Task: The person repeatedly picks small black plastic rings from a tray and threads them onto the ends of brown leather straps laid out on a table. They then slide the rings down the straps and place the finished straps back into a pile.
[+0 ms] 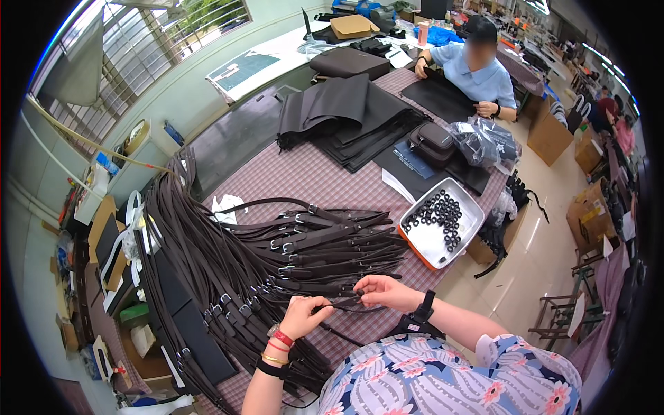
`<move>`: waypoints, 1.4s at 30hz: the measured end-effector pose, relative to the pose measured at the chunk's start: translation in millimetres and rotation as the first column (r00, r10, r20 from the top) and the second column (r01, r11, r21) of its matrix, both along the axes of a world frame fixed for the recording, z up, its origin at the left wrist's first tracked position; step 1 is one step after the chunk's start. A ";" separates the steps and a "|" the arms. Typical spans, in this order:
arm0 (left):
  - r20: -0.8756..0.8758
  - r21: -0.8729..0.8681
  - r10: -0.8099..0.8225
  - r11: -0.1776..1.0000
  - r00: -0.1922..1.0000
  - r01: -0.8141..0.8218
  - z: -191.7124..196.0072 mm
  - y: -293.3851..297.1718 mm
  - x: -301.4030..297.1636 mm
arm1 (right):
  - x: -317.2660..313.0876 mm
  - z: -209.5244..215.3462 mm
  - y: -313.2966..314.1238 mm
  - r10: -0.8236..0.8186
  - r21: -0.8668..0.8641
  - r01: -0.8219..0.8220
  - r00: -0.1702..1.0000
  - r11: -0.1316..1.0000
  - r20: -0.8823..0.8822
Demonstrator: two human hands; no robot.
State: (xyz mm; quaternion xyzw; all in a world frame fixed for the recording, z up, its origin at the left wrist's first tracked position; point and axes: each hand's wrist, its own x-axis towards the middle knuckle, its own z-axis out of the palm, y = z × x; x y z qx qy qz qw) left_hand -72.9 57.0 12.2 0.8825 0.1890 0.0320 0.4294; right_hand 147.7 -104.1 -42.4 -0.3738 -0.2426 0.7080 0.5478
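My left hand and my right hand both pinch one dark brown strap just above the checked table. The strap runs between the two hands. Right behind them lies a big pile of dark straps with metal buckles, fanned out across the table and draping off its left edge. A white tray with an orange rim holding several small black rings sits to the right of the pile, beyond my right hand.
Stacks of dark fabric pieces and small dark bags lie farther back. A person in a blue shirt works at the table's far end. Cardboard boxes stand on the floor at right.
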 end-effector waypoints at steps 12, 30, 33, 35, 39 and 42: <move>-0.054 -0.005 0.099 0.995 0.994 -0.100 0.0 -0.1 -1.0 | -5.9 5.6 5.8 -0.007 0.049 0.001 0.992 0.999 0.125; -0.064 0.076 0.077 0.995 0.995 -0.072 -4.6 -2.6 -0.7 | -8.0 6.2 4.1 0.022 -0.015 -0.020 0.983 1.000 0.180; -0.049 0.083 0.069 0.994 0.996 -0.065 -4.8 -1.5 0.4 | -7.4 6.1 4.3 -0.004 0.010 0.002 0.988 1.000 0.157; -0.024 0.062 0.072 0.996 0.997 -0.071 -1.1 -2.3 2.0 | -5.5 7.3 4.6 -0.040 0.013 0.038 0.988 0.999 0.152; -0.009 0.001 0.110 0.994 0.994 -0.110 6.3 -2.0 -0.1 | -8.4 20.9 8.2 -0.151 0.056 0.143 0.972 0.988 0.179; -0.003 -0.043 0.121 0.992 0.993 -0.121 8.0 2.0 0.6 | -6.7 7.1 5.4 -0.180 0.125 0.158 0.966 0.979 0.186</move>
